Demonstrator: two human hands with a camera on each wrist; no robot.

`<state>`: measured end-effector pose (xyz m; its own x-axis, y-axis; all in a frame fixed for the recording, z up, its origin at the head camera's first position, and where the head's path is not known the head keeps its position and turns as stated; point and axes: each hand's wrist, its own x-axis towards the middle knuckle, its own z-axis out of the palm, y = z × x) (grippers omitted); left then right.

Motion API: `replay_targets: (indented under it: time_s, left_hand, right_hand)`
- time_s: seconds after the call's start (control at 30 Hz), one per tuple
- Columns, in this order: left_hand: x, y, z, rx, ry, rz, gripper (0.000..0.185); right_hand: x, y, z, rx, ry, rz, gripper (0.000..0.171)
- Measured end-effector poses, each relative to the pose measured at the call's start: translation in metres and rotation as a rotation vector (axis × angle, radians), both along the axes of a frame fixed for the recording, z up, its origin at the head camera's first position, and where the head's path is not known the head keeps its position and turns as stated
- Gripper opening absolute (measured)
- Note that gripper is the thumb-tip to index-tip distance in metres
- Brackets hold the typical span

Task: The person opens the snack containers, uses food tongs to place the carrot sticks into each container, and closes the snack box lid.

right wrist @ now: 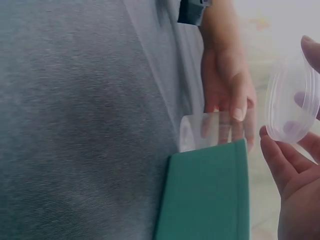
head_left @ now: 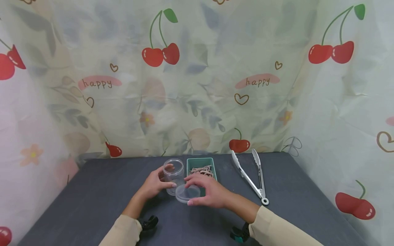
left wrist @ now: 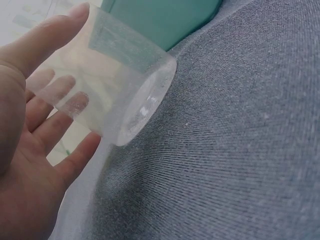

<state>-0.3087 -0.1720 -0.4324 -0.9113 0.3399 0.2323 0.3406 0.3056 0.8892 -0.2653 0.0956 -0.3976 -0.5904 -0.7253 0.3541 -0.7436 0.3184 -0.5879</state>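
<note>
Left hand [head_left: 154, 184] wraps round clear jar [head_left: 173, 175], upright on grey table [head_left: 92, 194], just left of green tray [head_left: 201, 163]. Right hand [head_left: 209, 193] pinches clear lid [head_left: 187, 193] w/ fingertips, held just in front of tray, touching jar's base side. Tongs [head_left: 250, 176] lie right of tray, apart.
</note>
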Motion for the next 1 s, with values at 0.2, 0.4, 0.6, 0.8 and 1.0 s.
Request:
replay_targets:
  time_s: [0.2,0.4,0.6,0.8,1.0]
  left_hand:
    - [0.003,0.0,0.004,-0.006,-0.014,0.014,0.071]
    - [0.003,0.001,0.003,-0.009,-0.025,0.031,0.069]
    - [0.002,0.0,0.002,0.0,-0.025,0.017,0.07]
    - [0.002,0.0,0.002,0.0,-0.029,0.012,0.07]
    - [0.004,0.001,0.002,0.001,-0.036,0.023,0.07]
  right_hand:
    - [0.004,0.008,-0.006,0.007,-0.004,0.035,0.039]
    - [0.008,0.019,-0.016,0.014,0.009,0.045,0.038]
    - [0.01,0.032,-0.028,0.042,0.014,0.052,0.039]
    - [0.009,0.041,-0.038,0.076,0.032,0.046,0.041]
    - [0.01,0.044,-0.047,0.127,0.016,0.047,0.043]
